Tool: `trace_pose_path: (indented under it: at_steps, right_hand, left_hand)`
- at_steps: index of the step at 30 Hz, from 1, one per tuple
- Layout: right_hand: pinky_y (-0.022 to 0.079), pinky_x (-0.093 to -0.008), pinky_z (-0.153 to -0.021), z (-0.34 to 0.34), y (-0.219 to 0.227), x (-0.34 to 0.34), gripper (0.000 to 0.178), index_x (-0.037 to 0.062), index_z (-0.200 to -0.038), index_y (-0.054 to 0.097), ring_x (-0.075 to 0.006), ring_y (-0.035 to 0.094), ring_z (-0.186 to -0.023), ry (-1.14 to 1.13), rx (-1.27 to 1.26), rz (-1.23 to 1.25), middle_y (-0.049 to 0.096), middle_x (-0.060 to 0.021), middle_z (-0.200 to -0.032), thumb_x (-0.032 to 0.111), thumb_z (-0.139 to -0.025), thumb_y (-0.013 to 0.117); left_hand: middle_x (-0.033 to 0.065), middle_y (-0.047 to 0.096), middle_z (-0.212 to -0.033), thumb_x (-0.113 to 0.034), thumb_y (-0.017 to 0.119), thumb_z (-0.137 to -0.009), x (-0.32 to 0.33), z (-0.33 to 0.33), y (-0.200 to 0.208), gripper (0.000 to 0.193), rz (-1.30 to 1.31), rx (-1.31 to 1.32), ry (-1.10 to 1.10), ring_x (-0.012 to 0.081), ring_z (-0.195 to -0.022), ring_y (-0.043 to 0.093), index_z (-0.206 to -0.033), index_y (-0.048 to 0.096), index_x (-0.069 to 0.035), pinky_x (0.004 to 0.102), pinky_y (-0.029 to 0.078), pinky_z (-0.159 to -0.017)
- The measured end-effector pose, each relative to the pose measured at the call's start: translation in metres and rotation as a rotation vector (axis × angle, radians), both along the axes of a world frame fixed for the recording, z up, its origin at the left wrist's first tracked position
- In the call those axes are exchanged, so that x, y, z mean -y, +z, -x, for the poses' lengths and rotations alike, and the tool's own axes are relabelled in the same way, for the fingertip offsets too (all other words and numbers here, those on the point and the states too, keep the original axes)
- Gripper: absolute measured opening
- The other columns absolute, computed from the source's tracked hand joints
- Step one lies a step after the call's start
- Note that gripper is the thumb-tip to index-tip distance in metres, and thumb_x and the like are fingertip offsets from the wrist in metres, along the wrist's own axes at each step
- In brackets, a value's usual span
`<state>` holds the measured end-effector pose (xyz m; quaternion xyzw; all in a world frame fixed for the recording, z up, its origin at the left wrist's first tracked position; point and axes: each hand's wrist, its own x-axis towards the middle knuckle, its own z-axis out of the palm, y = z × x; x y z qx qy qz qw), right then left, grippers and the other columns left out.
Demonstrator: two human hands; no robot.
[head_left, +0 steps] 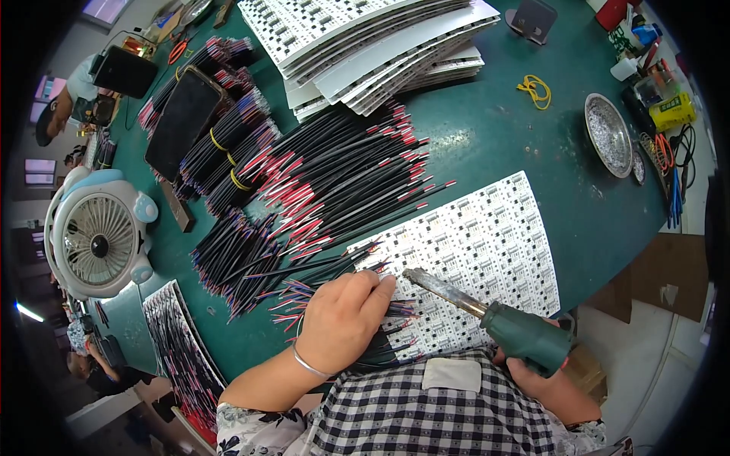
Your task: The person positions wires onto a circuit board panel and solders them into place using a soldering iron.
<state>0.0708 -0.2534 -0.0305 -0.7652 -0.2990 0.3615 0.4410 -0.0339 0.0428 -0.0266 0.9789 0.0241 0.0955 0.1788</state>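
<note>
A white circuit board panel [487,228], covered in rows of small dark parts, lies in front of me on the green table. At its left edge my left hand [342,311] is closed, thumb and forefinger pinched together; what is between them is hidden. Thin black wires [395,338] with coloured ends run from beneath this hand onto the panel. My right hand [530,374] grips the green handle of a soldering iron [525,334]. Its metal tip hangs over the panel, just right of my left fingertips; whether it touches is unclear.
Black wires with red and white ends [342,167] lie heaped beyond my left hand, with banded bundles and a phone [186,125] farther left. Stacked panels [365,45] stand at the back. A fan [99,239] is left; a metal dish [608,133] and yellow bands [534,91] are right.
</note>
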Motion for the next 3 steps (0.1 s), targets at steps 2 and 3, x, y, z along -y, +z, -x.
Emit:
trace_pose_path:
  at_steps: [2,3]
  right_hand:
    - [0.052,-0.0332,-0.075,-0.0030,-0.0023,-0.0009,0.053,-0.0025,-0.127,0.043,-0.0192,0.064,-0.078,0.072,0.072,-0.038,0.063,-0.0116,-0.092,0.025,-0.086,0.063]
    - [0.053,-0.0343,-0.077,-0.0066,-0.0037,-0.0032,0.056,-0.0020,-0.129,0.041,-0.0199,0.065,-0.079,0.148,0.142,-0.080,0.064,-0.0123,-0.094,0.024,-0.086,0.064]
  left_hand:
    - [0.0052,0.057,-0.086,-0.003,0.065,-0.068,-0.0002,-0.0011,-0.0005,0.032,0.000,0.007,-0.009,0.0219,-0.075,0.059,-0.099,0.067,-0.007,0.0324,0.048,-0.064]
    - [0.0052,0.057,-0.086,-0.003,0.065,-0.068,-0.0003,-0.0008,-0.0004,0.032,0.000,0.006,-0.008,0.0219,-0.075,0.059,-0.099,0.067,-0.007,0.0324,0.048,-0.064]
